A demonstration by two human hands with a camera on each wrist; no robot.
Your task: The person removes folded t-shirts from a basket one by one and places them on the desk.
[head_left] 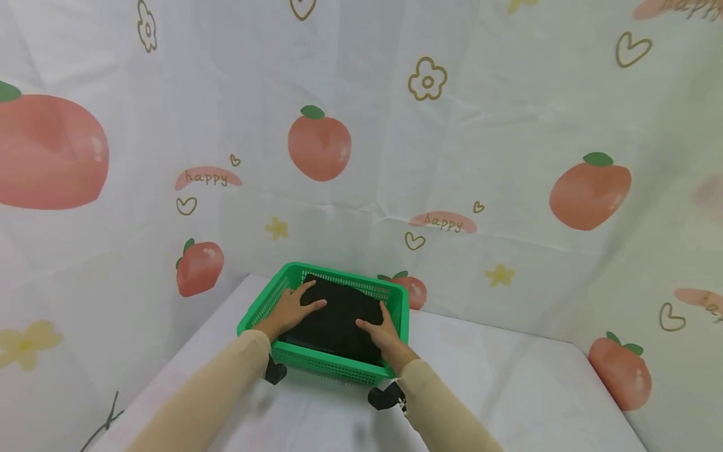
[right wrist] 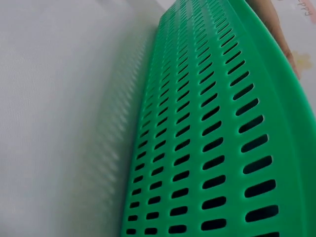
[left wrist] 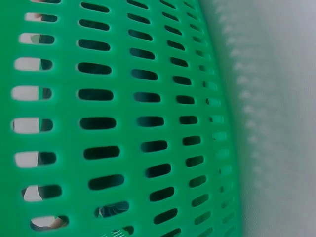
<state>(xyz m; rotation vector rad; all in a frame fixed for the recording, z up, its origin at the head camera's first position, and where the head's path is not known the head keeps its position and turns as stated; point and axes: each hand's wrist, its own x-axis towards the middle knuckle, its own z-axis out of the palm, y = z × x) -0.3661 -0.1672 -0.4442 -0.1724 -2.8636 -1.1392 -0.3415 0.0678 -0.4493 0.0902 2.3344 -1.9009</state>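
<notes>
A flat black item (head_left: 339, 320), soft-looking like folded cloth, lies inside a green plastic basket (head_left: 339, 364). Its exact kind cannot be made out. My left hand (head_left: 287, 312) reaches over the basket's near left side and rests on the item's left part, thumb and index finger spread. On the opposite side my right hand (head_left: 383, 333) touches the item's right edge, its thumb lying on top. Some fingers of both hands are hidden. Both wrist views face the basket's slotted wall (left wrist: 123, 123), and the right one also catches its rim (right wrist: 281, 84).
The basket stands on a white-covered table (head_left: 480, 376), near the corner of a white curtain (head_left: 373, 157) printed with fruit and flowers. Black wrist devices (head_left: 386, 397) sit below the sleeves, close to the basket's near side. A dark cord (head_left: 107, 420) shows at lower left.
</notes>
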